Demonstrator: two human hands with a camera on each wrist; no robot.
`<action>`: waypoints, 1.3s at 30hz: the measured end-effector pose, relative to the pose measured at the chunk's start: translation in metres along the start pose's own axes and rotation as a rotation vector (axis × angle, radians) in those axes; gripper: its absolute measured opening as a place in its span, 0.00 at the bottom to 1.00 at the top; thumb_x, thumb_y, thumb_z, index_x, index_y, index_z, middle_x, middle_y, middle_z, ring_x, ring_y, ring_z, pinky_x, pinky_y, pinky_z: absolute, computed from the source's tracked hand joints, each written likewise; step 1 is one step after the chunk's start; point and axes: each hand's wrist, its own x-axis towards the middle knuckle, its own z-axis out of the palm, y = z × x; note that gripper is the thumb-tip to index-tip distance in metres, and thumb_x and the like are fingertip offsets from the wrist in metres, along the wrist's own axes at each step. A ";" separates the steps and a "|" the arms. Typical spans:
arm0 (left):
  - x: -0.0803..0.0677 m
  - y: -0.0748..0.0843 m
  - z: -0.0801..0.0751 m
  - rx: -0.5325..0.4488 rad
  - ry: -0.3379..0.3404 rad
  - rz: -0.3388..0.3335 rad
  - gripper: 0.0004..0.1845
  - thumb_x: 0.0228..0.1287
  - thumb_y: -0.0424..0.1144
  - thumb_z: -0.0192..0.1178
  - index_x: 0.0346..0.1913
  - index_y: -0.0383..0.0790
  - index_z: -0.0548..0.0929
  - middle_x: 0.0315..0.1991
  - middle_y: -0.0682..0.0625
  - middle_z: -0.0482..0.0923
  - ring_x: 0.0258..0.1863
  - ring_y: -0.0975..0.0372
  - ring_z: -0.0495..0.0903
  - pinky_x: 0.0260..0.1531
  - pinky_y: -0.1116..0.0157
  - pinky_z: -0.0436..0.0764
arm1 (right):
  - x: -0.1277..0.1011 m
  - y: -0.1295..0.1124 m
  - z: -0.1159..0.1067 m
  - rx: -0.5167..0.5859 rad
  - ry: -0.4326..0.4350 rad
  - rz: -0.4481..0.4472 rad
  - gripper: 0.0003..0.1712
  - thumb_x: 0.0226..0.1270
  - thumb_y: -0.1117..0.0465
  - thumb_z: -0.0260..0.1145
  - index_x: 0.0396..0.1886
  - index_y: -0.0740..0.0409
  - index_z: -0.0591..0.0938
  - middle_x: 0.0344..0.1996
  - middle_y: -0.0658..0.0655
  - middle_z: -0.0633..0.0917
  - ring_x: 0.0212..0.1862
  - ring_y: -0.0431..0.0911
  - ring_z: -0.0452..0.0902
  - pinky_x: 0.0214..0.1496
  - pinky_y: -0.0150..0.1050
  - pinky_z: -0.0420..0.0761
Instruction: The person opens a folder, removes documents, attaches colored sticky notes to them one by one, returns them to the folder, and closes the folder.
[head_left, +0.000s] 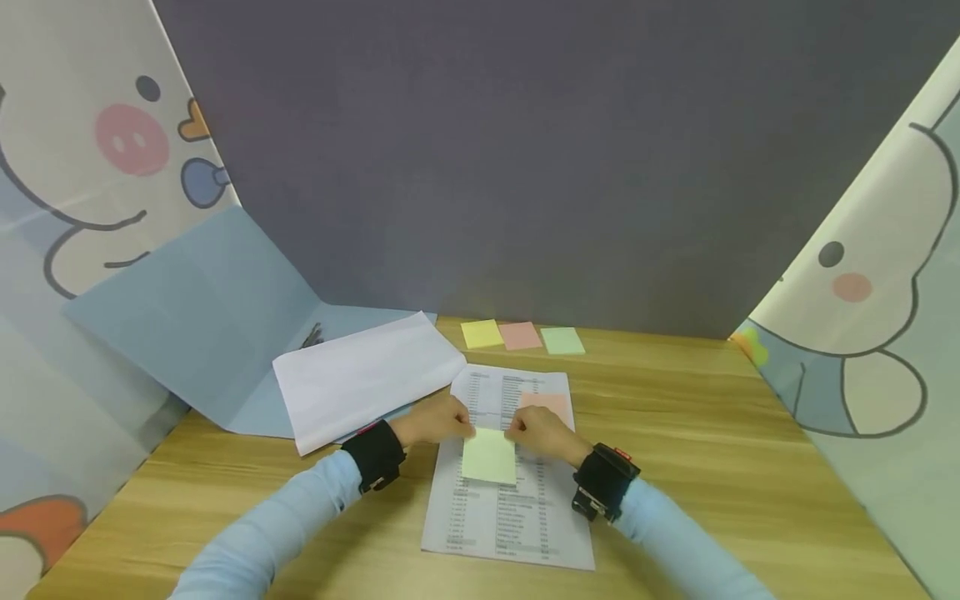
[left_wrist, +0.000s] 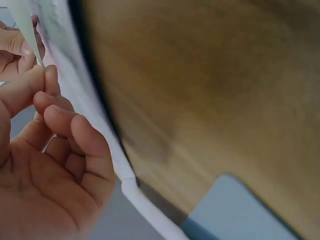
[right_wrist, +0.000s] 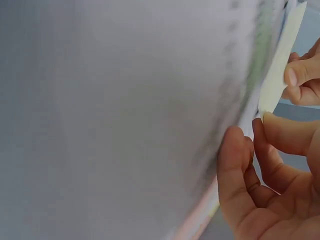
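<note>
Fingers of the left hand [head_left: 438,421] and right hand [head_left: 542,433] pinch the two top corners of a yellow sticky note [head_left: 489,456], which lies on a printed sheet [head_left: 510,508] near the counter's [head_left: 712,467] front edge. A pink note [head_left: 544,402] sits on the sheet's upper right. Toward the back edge lie three sticky pads [head_left: 521,336]; left, white paper [head_left: 367,375] on a blue folder [head_left: 202,325]. The print is too small to read.

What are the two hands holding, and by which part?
Both hands pinch the yellow sticky note by its top corners: left hand, right hand.
</note>
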 end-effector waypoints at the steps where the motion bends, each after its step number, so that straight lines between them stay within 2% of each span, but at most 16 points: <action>1: 0.002 -0.001 0.002 0.005 -0.010 -0.017 0.16 0.58 0.39 0.59 0.14 0.41 0.73 0.11 0.59 0.56 0.12 0.68 0.56 0.14 0.73 0.54 | 0.001 0.001 0.001 0.004 -0.013 0.012 0.09 0.60 0.62 0.62 0.20 0.58 0.78 0.20 0.49 0.76 0.21 0.40 0.66 0.23 0.30 0.65; 8: 0.006 -0.003 0.007 -0.032 -0.071 -0.120 0.12 0.58 0.40 0.59 0.18 0.41 0.77 0.13 0.56 0.59 0.14 0.66 0.59 0.14 0.72 0.55 | 0.005 0.003 0.002 -0.002 -0.078 0.046 0.12 0.60 0.62 0.62 0.17 0.57 0.75 0.17 0.48 0.72 0.20 0.40 0.65 0.22 0.29 0.63; 15: 0.007 -0.001 0.007 -0.050 -0.097 -0.144 0.15 0.57 0.39 0.59 0.15 0.41 0.73 0.11 0.57 0.56 0.12 0.67 0.55 0.13 0.72 0.53 | 0.010 0.002 0.000 0.005 -0.141 0.024 0.18 0.60 0.63 0.59 0.11 0.55 0.70 0.11 0.46 0.66 0.16 0.38 0.60 0.18 0.29 0.59; 20: 0.012 0.001 0.005 -0.034 -0.092 -0.165 0.17 0.56 0.38 0.60 0.13 0.43 0.69 0.11 0.57 0.55 0.11 0.67 0.54 0.13 0.72 0.52 | 0.014 0.001 -0.002 0.000 -0.156 0.073 0.16 0.61 0.63 0.60 0.14 0.57 0.73 0.14 0.48 0.68 0.18 0.40 0.63 0.19 0.30 0.61; 24: 0.015 0.002 0.005 -0.043 -0.119 -0.190 0.15 0.55 0.37 0.60 0.14 0.41 0.73 0.11 0.56 0.57 0.11 0.66 0.55 0.12 0.72 0.52 | 0.015 0.001 -0.001 0.008 -0.168 0.118 0.16 0.61 0.62 0.60 0.14 0.57 0.73 0.14 0.49 0.68 0.18 0.40 0.63 0.19 0.31 0.61; 27: 0.017 0.004 0.004 -0.036 -0.140 -0.204 0.15 0.55 0.37 0.60 0.13 0.41 0.73 0.10 0.56 0.59 0.11 0.67 0.55 0.12 0.72 0.52 | 0.015 0.001 -0.001 0.011 -0.172 0.125 0.16 0.62 0.61 0.60 0.14 0.57 0.72 0.13 0.48 0.67 0.17 0.40 0.62 0.19 0.31 0.60; 33: 0.019 0.008 0.002 0.018 -0.146 -0.230 0.20 0.54 0.39 0.60 0.10 0.45 0.66 0.09 0.56 0.59 0.10 0.67 0.54 0.12 0.72 0.52 | 0.016 0.002 -0.002 0.000 -0.166 0.125 0.14 0.62 0.61 0.60 0.16 0.57 0.74 0.15 0.49 0.69 0.18 0.41 0.64 0.20 0.30 0.61; 39: 0.021 0.011 0.001 0.059 -0.173 -0.276 0.19 0.53 0.39 0.60 0.10 0.46 0.65 0.09 0.56 0.61 0.10 0.67 0.56 0.12 0.72 0.54 | 0.016 0.002 -0.001 0.009 -0.187 0.134 0.13 0.62 0.61 0.60 0.18 0.57 0.74 0.16 0.50 0.70 0.19 0.41 0.65 0.21 0.31 0.63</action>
